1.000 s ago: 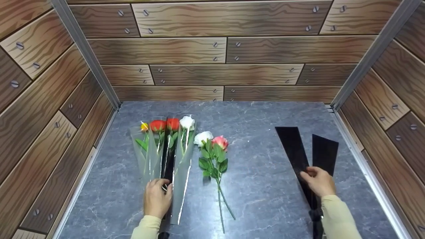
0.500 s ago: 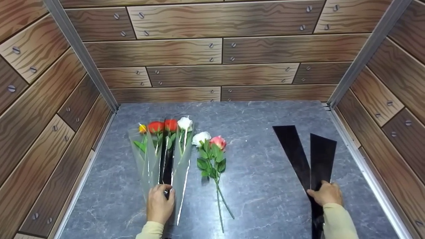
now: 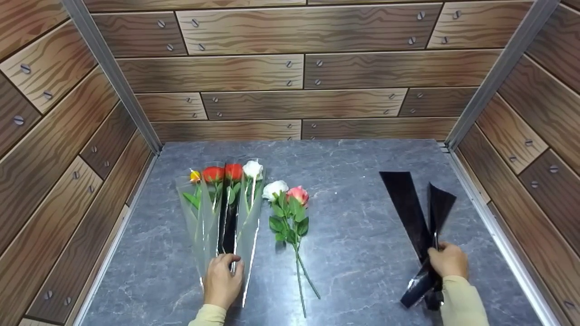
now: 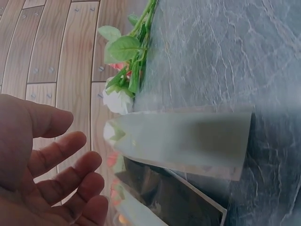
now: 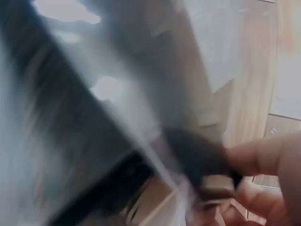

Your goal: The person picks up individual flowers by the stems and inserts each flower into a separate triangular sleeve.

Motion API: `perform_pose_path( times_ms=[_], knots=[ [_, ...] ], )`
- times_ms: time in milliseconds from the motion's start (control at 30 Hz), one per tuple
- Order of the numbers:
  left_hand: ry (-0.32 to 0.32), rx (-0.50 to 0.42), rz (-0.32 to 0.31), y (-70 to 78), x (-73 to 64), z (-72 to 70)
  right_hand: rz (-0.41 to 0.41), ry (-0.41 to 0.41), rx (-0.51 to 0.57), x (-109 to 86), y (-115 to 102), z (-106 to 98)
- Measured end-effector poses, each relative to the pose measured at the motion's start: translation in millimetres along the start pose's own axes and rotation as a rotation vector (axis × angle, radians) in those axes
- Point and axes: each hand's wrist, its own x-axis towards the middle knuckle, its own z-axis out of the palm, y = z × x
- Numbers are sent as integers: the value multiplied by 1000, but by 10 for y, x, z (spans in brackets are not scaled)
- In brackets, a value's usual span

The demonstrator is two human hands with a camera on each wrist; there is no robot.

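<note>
Table: blue-grey top (image 3: 353, 235) with pale, marble-like veins and a shiny glare toward its near edge.
Back wall: wood-grain boards (image 3: 253, 72) in brown shades, rising behind the table's far edge.
Side walls: similar boards, slanting away on the table's left (image 3: 68, 158) and right (image 3: 521, 149).
Screw heads: slotted, grey (image 3: 289, 64), near board ends on all three walls around the table.
Posts: grey metal, rising at the table's far left (image 3: 114, 74) and far right (image 3: 497, 74) corners.
Rails: silvery strips beside the table's left (image 3: 101, 271) and right (image 3: 512, 260) edges.
</note>
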Motion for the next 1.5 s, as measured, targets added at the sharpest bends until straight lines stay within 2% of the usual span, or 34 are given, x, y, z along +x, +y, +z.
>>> perform_pose_path(
  times_ms=[33, 133, 200, 267, 367, 467, 633, 767, 900, 1000, 1133, 1233, 1333, 1500],
  knots=[
    [-4, -3, 8, 17, -3, 4, 26, 14, 66, -9, -36, 7],
    [-41, -34, 15, 103, -23, 26, 131, -25, 445, -31, -171, 51],
    [-76, -69, 25, 182, -46, 51, 206, -90, 755, -50, -265, 82],
    [-123, -130, 34, 276, -73, 81, 305, -196, 1040, -65, -352, 109],
    [-199, -238, 71, 412, -113, 144, 382, -330, 1304, -90, -484, 164],
    [-271, -328, 98, 535, -135, 210, 455, -412, 1456, -117, -644, 253],
    [-350, -388, 128, 697, -124, 314, 481, -430, 1527, -195, -917, 437],
    [-401, -457, 105, 829, -86, 396, 459, -451, 1545, -325, -1114, 547],
    [-517, -560, 13, 972, -33, 519, 434, -488, 1569, -482, -1317, 628],
    [-637, -644, -92, 1077, -26, 610, 406, -499, 1592, -601, -1472, 695],
    [-756, -839, -265, 1163, -101, 678, 358, -510, 1617, -753, -1645, 846],
    [-811, -966, -338, 1194, -153, 691, 327, -528, 1630, -829, -1722, 945],
    [-839, -979, -321, 1194, -179, 675, 307, -538, 1640, -863, -1760, 1003],
    [-801, -878, -288, 1184, -193, 637, 295, -509, 1703, -861, -1812, 1034]
  ],
)
